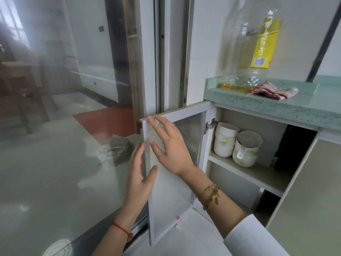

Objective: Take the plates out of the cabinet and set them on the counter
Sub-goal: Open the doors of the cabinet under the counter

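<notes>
Head view: the cabinet (258, 163) stands open under the counter (287, 102), its door (171, 174) swung out to the left; the step in hand looks like getting the door clear, with no dish taken yet. The left hand (140, 174) lies flat by the door's free edge, fingers spread and holding nothing; the right hand (171, 145) is spread against the door's inner face, also empty. On the cabinet's upper shelf (258, 172), just right of the hinge (210, 124), sit stacked white bowls (225, 139) and a second stack with a spoon (247, 148); no flat plates can be made out. The dishes lie right of the door and well apart from both hands; next the right hand should reach in past the hinge; the counter holds a bottle (252, 43) and a cloth (273, 91).
</notes>
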The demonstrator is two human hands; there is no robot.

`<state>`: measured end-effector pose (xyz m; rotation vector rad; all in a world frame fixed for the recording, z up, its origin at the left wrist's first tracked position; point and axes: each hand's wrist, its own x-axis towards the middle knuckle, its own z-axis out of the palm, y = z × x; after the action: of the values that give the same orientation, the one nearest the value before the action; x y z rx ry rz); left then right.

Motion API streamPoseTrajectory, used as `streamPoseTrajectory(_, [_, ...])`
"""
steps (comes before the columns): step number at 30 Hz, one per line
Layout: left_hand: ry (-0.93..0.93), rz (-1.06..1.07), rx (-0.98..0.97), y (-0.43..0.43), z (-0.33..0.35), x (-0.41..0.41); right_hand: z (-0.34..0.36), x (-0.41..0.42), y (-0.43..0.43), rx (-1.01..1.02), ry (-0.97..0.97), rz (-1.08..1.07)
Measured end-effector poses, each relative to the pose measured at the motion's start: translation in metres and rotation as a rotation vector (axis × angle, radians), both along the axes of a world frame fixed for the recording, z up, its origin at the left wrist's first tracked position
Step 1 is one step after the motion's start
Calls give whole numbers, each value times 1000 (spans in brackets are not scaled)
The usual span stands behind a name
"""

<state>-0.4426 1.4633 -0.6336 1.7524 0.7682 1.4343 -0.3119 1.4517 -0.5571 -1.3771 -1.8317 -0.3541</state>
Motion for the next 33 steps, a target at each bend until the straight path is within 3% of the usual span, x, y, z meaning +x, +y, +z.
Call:
streamPoseTrajectory(2, [-51, 107, 145, -9, -5, 13, -9, 18, -18, 49, 112, -62])
streamPoseTrajectory(4, [-17, 76, 208, -21, -9, 34, -20, 47, -41, 121, 185, -209])
streamPoseTrajectory(10, [200, -510, -107, -56, -7, 142, -41, 162, -137, 211, 213, -804])
streamPoseTrajectory(14, [333, -721, -77, -84, 7, 232, -35, 213, -197, 199, 228, -1036])
streamPoseTrajectory(19, [291, -836, -167, -107, 41, 321, -12, 245, -228, 161, 162, -1122])
streamPoseTrajectory(25, [493, -798, 21, -112, 47, 382, 7, 266, -227, 111, 130, -1156])
streamPoseTrajectory(33, [267, -842, -43, -105, 35, 360, 7, 257, -228, 85, 162, -1042])
